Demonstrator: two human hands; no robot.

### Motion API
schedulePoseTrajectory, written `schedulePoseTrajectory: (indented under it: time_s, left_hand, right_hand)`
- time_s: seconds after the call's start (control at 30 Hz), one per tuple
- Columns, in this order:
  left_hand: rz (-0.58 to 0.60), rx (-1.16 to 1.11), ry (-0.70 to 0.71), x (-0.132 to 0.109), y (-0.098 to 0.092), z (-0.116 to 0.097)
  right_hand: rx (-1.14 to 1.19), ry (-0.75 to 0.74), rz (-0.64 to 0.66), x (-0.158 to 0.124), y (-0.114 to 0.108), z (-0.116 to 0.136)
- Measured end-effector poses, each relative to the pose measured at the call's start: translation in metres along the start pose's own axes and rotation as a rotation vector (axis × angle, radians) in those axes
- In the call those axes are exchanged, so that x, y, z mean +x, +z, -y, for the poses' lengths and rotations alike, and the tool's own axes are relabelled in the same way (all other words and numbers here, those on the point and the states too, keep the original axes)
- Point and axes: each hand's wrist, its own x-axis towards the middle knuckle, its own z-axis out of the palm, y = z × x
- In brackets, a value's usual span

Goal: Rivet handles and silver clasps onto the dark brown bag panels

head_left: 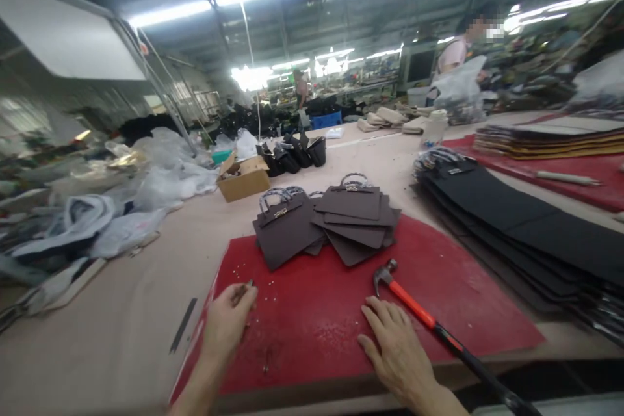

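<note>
My left hand (228, 316) is closed over the left part of a red mat (312, 312), its fingers curled around a small dark object that I cannot make out. My right hand (394, 344) rests palm down on the mat, fingers stretched out and holding nothing. Just right of it lies a claw hammer (424, 315) with an orange and black handle, its head pointing away from me. Small pale bits (271, 299) are scattered near my left hand. At the mat's far edge, dark brown bag panels (287, 229) with wrapped handles lie in overlapping piles.
Long black panels (511, 214) are stacked on the right. Further back stand a cardboard box (244, 180), black bags (292, 155) and a jar (435, 130). Plastic-wrapped goods (160, 162) crowd the left edge. A person (455, 55) is at the back right.
</note>
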Motion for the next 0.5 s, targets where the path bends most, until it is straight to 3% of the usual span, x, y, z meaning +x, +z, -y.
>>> schedulePoseTrajectory:
  time_s: [0.1, 0.23, 0.4, 0.5]
  left_hand:
    - [0.172, 0.078, 0.120, 0.044, 0.064, -0.047]
    - [0.281, 0.251, 0.200, 0.072, 0.137, -0.087]
    - [0.323, 0.362, 0.297, 0.101, 0.199, -0.120]
    - [0.305, 0.427, 0.283, 0.125, 0.225, -0.138]
  right_hand:
    - [-0.005, 0.030, -0.024, -0.002, 0.001, 0.001]
    - [-0.020, 0.086, -0.075, -0.005, 0.008, 0.002]
    - [-0.113, 0.308, -0.194, -0.005, 0.019, -0.005]
    - [-0.129, 0.275, -0.197, -0.008, 0.016, -0.019]
